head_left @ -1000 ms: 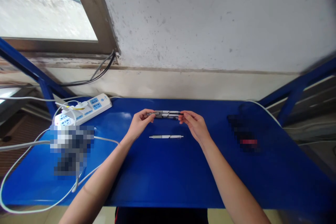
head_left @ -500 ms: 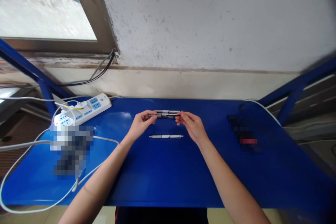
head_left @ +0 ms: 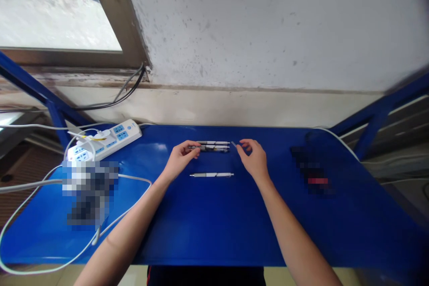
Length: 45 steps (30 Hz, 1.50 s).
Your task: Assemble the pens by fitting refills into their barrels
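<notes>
My left hand [head_left: 181, 157] is pinched on the left end of a dark pen [head_left: 217, 149], which lies level and points right. Just behind that pen, two white-and-grey pens [head_left: 218, 143] lie side by side on the blue table, partly covered by my left fingers. To the right, apart from the pens, my right hand [head_left: 254, 157] pinches a small, thin, pale piece [head_left: 233, 143] between thumb and finger; its exact kind is too small to tell. Nearer me, another white-and-grey pen [head_left: 212, 174] lies alone between my forearms.
A white power strip [head_left: 107, 140] with plugs and cables is at the back left. A white cable [head_left: 137, 178] loops around a blurred-out object [head_left: 90, 196]. A dark blurred item [head_left: 310, 170] with a red patch lies right. The wall stands behind the blue table [head_left: 214, 232].
My right hand has moved right, off the dark pen's right end, and now carries a small pale piece. My left hand stays on the pen.
</notes>
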Motion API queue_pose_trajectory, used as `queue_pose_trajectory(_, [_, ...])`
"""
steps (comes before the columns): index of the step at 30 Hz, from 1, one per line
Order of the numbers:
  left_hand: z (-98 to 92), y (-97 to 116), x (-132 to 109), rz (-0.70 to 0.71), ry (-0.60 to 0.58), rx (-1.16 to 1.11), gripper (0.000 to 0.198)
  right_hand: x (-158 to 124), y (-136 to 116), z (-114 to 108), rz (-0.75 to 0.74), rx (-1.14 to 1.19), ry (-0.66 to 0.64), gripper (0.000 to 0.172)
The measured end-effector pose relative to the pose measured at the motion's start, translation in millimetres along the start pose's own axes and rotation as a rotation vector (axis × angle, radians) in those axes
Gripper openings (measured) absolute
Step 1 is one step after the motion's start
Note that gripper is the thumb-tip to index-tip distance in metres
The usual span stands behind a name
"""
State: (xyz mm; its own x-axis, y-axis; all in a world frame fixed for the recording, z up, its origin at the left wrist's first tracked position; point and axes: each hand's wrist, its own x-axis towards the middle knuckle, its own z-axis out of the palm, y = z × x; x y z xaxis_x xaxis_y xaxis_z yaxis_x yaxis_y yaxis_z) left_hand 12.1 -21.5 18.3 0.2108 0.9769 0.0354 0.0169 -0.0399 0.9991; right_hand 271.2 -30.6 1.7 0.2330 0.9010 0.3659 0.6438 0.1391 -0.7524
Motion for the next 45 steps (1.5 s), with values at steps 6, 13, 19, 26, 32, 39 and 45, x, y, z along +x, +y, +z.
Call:
queue_pose_trajectory(6, [1.1, 1.7, 0.3, -0.018, 0.013, -0.048, 0.029, 4.9, 20.9, -6.3, 0.056, -0.159, -0.034, 0.012])
queue_pose_trajectory(13, [-1.1, 2.4, 1.2, -0.010, 0.052, -0.069, 0.030, 9.7, -2.1, -8.5, 0.386, 0.787, -0.225, 0.025])
queue_pose_trajectory(19, [-2.8, 0.0, 2.6, -0.003, 0.066, -0.082, 0.032, 4.7, -14.5, -4.8, 0.371, 0.912, -0.286, 0.020])
queue_pose_trajectory(26, [-3.0, -0.2, 2.8, -0.005, 0.061, -0.067, 0.032, 1.4, -18.9, -1.6, 0.350, 0.874, -0.354, 0.024])
queue_pose_trajectory(32, [-2.2, 0.4, 2.2, -0.020, 0.045, -0.059, 0.031, -0.7, -19.8, -0.8, 0.332, 0.843, -0.368, 0.026])
queue_pose_trajectory(39, [2.1, 1.2, 0.8, -0.017, 0.015, -0.052, 0.029, -7.3, -30.7, 0.8, 0.254, 0.912, -0.473, 0.028])
queue_pose_trajectory(45, [5.3, 3.7, -2.8, -0.024, -0.027, 0.071, 0.032, -18.2, -35.9, 16.8, 0.241, 0.902, -0.552, 0.031])
